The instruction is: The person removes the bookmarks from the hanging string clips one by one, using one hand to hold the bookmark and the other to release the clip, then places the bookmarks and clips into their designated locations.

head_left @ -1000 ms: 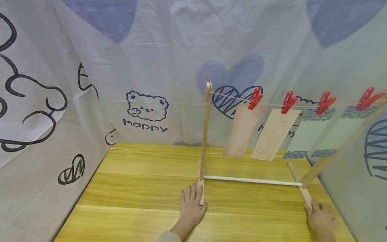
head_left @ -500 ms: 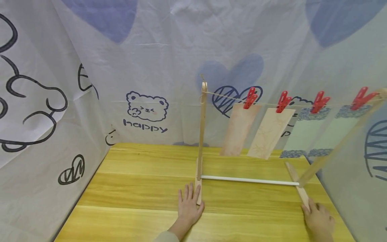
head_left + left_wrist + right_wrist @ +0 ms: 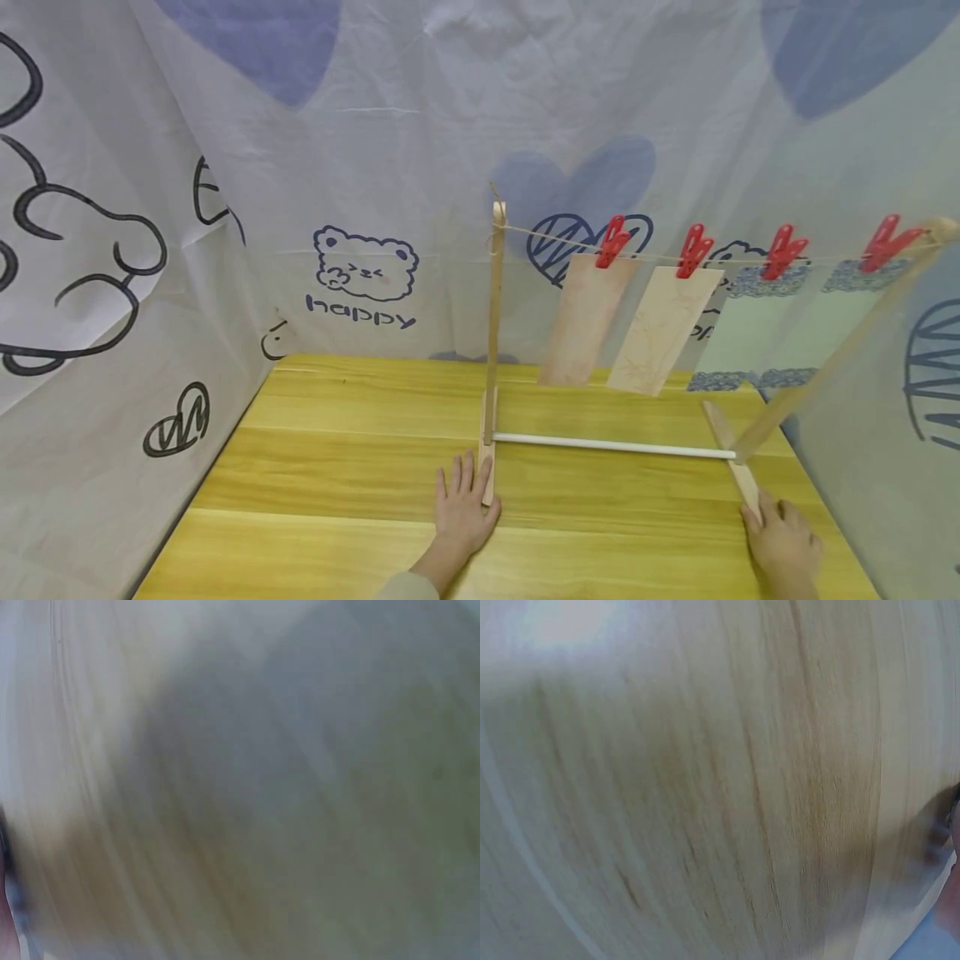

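Note:
A wooden clothesline rack (image 3: 491, 333) stands on the table, with a white crossbar (image 3: 615, 446) low between its two posts. My left hand (image 3: 461, 517) lies with straight fingers against the front end of the rack's left foot (image 3: 488, 483), thumb to its right. At the front end of the right foot (image 3: 742, 483), my right hand (image 3: 783, 537) grips the wood between thumb and fingers. Red clothespins (image 3: 694, 252) on the string hold several paper strips, among them a pinkish one (image 3: 587, 321), a cream one (image 3: 666, 333) and a pale green one (image 3: 742, 329). Both wrist views show mostly table surface.
The yellow wood-grain table (image 3: 337, 467) is bordered by a white printed cloth (image 3: 420, 167) behind and at both sides. The rack's right post (image 3: 840, 358) leans toward the right-hand cloth in the head view.
The whole rack has slid a little to the left, with both hands moving along at its feet. The hanging strips and clothespins have shifted left with it.

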`<state>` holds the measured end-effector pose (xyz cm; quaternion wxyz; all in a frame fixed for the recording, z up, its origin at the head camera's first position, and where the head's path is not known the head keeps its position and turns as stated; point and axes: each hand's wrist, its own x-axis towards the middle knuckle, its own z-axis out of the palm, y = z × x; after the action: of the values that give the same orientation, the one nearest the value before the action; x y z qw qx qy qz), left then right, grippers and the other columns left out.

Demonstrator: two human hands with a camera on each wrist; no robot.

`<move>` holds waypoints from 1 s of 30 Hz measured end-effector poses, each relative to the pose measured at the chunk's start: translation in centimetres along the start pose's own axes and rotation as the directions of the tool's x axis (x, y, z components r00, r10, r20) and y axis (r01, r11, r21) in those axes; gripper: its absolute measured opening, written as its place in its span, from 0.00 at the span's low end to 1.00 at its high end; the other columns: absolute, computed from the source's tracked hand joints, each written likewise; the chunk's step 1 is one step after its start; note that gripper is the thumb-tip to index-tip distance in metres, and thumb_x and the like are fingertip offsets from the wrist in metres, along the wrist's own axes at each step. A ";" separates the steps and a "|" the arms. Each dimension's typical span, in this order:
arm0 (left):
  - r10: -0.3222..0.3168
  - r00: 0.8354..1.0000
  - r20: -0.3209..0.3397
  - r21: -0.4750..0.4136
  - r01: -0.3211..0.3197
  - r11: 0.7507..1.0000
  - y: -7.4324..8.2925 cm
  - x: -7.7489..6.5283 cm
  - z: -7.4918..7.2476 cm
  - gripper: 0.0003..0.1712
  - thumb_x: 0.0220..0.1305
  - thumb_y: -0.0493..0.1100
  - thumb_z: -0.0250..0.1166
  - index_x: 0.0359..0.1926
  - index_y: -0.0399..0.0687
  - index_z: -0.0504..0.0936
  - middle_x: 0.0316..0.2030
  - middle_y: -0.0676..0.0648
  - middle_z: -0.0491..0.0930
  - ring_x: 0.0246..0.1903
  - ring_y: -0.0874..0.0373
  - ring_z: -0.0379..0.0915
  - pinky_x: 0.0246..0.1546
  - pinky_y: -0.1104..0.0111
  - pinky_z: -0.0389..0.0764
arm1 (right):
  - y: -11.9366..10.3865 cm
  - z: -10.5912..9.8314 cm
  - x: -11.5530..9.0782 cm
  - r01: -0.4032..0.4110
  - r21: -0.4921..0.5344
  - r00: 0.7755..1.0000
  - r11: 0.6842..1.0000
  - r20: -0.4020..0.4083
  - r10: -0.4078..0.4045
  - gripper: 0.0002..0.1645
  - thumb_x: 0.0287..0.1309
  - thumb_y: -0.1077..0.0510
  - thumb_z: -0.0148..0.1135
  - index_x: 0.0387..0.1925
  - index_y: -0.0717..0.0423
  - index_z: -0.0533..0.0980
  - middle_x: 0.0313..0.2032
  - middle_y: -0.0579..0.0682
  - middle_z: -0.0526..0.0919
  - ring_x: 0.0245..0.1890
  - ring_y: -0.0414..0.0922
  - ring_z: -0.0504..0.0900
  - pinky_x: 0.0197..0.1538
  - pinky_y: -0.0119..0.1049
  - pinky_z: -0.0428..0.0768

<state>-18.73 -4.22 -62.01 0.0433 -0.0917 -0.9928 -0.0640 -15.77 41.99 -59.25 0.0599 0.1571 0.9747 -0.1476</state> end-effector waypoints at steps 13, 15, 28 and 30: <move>-0.021 1.000 -0.013 -0.020 0.021 1.000 -0.9 -0.1 -0.5 0.34 0.64 0.62 0.41 0.69 0.58 0.54 0.69 0.42 0.49 0.68 0.46 0.42 0.64 0.47 0.40 | -0.7 0.5 0.3 0.003 0.011 1.000 1.000 -0.003 -0.003 0.48 0.60 0.27 0.23 0.67 0.58 0.50 0.57 0.73 0.52 0.56 0.70 0.53 0.53 0.67 0.51; -0.024 1.000 -0.015 -0.021 0.024 0.999 -1.1 0.0 -0.5 0.34 0.64 0.62 0.41 0.69 0.58 0.54 0.69 0.42 0.49 0.68 0.45 0.43 0.64 0.47 0.41 | -0.9 0.5 0.3 0.003 0.009 1.000 1.000 -0.002 -0.003 0.48 0.60 0.27 0.23 0.67 0.58 0.50 0.57 0.73 0.52 0.56 0.70 0.53 0.52 0.67 0.52; -0.025 0.995 -0.093 -0.038 0.021 0.999 -2.4 0.0 -0.1 0.33 0.64 0.60 0.41 0.69 0.59 0.54 0.68 0.41 0.50 0.67 0.44 0.44 0.64 0.47 0.37 | -1.9 1.1 0.0 0.041 0.061 0.998 0.997 -0.053 -0.038 0.42 0.64 0.32 0.29 0.66 0.60 0.53 0.58 0.72 0.52 0.57 0.70 0.51 0.54 0.66 0.47; -0.029 0.995 -0.098 -0.035 0.026 0.999 -2.6 0.1 -0.1 0.33 0.64 0.61 0.40 0.69 0.60 0.52 0.68 0.41 0.50 0.67 0.44 0.43 0.64 0.48 0.36 | -2.1 1.2 0.0 0.044 0.070 0.997 0.997 -0.059 -0.040 0.42 0.64 0.33 0.29 0.66 0.60 0.53 0.58 0.72 0.52 0.57 0.69 0.51 0.54 0.66 0.46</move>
<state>-19.27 -6.71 -62.24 0.0898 -0.0755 -0.9894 -0.0859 -16.39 39.70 -59.81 0.0231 0.1425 0.9733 -0.1787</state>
